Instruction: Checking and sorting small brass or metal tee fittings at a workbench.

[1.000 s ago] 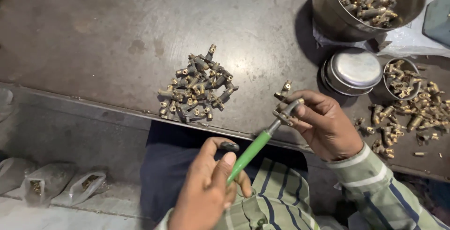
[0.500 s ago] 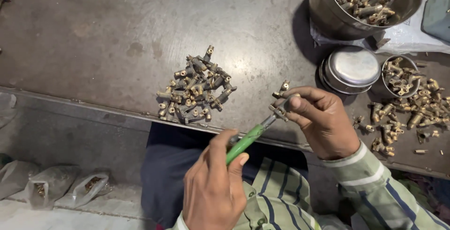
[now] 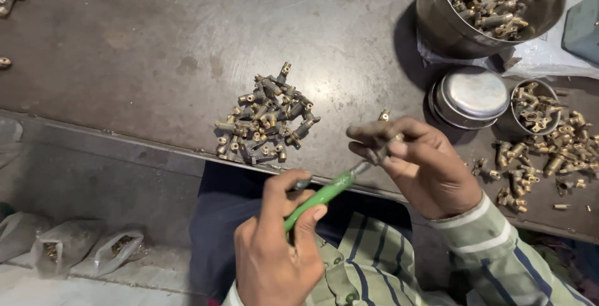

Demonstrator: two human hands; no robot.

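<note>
Gripping a green-handled tool, the left hand pokes its tip into a small brass fitting pinched in the right hand, just off the surface edge, near the brass pile.

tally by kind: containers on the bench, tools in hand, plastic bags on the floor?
Metal containers: 3 — large pot, lidded tin, small cup
Green-handled screwdrivers: 1, in left hand
Plastic bags: 3
Total: 7
</note>
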